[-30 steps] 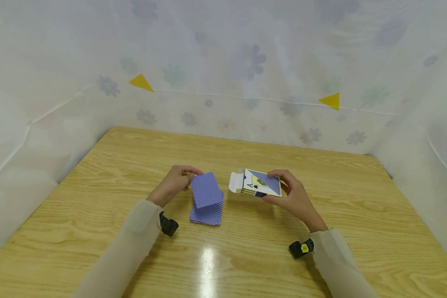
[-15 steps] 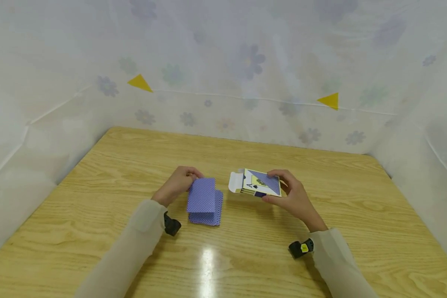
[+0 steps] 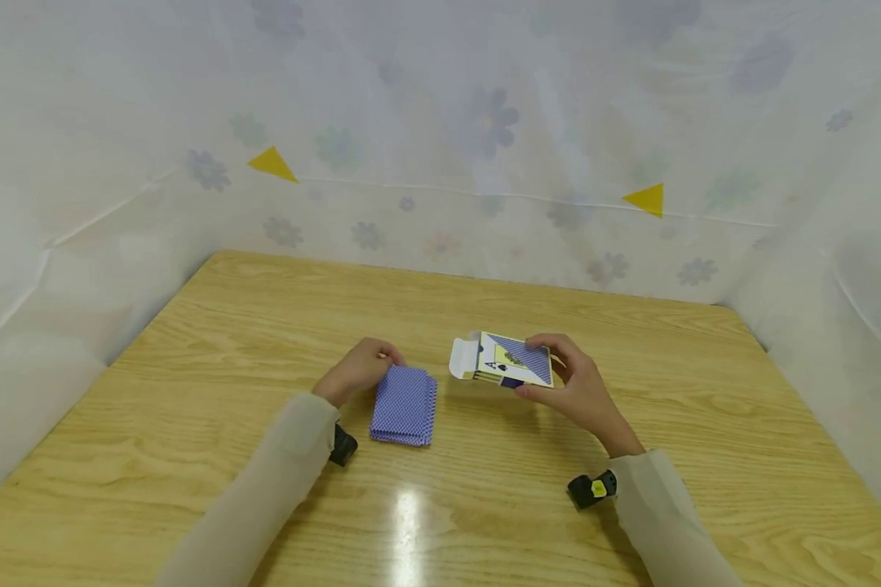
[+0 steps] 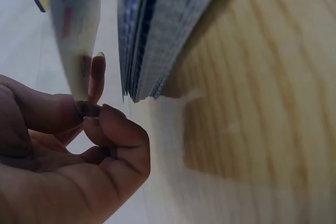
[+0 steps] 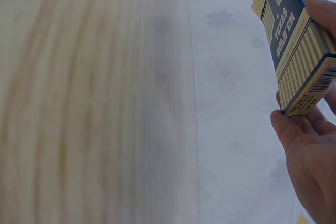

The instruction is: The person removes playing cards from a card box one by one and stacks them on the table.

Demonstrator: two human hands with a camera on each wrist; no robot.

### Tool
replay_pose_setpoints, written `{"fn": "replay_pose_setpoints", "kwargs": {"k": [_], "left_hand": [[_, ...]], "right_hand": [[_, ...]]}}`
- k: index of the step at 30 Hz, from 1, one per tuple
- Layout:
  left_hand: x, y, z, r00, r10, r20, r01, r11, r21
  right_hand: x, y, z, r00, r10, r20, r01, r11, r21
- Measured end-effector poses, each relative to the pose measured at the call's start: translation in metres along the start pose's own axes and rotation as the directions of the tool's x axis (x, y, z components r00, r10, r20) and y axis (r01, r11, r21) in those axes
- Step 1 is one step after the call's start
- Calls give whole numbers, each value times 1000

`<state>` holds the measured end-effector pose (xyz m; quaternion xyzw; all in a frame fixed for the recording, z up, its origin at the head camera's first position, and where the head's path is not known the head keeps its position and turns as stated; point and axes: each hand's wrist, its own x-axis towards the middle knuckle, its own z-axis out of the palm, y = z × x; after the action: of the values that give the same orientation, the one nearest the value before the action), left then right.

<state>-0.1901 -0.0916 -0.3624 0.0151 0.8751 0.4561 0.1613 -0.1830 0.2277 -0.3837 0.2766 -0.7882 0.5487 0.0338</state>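
Observation:
My left hand [image 3: 360, 371] pinches a thin playing card [image 4: 76, 24] by its far edge. In the left wrist view that card, its face partly visible, stands apart from the deck of cards [image 4: 152, 30] below it. From the head view the blue-patterned card back [image 3: 401, 399] covers most of the deck, whose right edge [image 3: 432, 412] peeks out. With thumb and fingers my right hand [image 3: 576, 383] grips a card box [image 3: 510, 359] off the table, its white end flap [image 3: 464, 359] folded out towards the cards. Texas Hold'em lettering [image 5: 285, 32] shows on the box's side.
A wood-grain table [image 3: 301, 293] lies under both hands. White flowered sheeting [image 3: 440, 122] rises behind it and at both sides, with two yellow triangles [image 3: 274, 164] on the back. Black wrist cameras [image 3: 343, 446] sit under the sleeves.
My left hand has brought the card nearer and down, turning it until it lines up more closely with the deck below. The right hand and box have stayed almost still.

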Motion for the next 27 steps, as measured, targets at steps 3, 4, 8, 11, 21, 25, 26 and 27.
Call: {"fn": "replay_pose_setpoints", "kwargs": {"k": [3,4,8,11,21,25,26,27], "left_hand": [[2,-1,2,1000,-3,-11,3,1000,31],[2,-1,3,1000,1,-13,0,999,41],[0,0,5,1000,3,-27,-1,998,64],[-1,1,5,999,7,-32,-4,997,74],[-4,2,6,1000,4,-12,-3,995,97],[-5,2,7,1000,10,-7,-10,994,108],[-5,2,7,1000,15,-7,-14,994,113],[-5,2,8,1000,15,-9,-14,993,115]], "right_hand": [[0,-1,0,1000,6,-1,-6,1000,-1],[0,-1,0,1000,7,-3,-7,1000,-1],[0,-1,1,1000,7,-2,-7,1000,0],[0,-1,1,1000,7,-3,-7,1000,1],[0,1,1,1000,-3,-1,3,1000,-2],[0,1,1,1000,-2,4,2,1000,1],[0,1,1,1000,1,4,-1,1000,2],[0,1,1,1000,2,6,-2,1000,3]]}}
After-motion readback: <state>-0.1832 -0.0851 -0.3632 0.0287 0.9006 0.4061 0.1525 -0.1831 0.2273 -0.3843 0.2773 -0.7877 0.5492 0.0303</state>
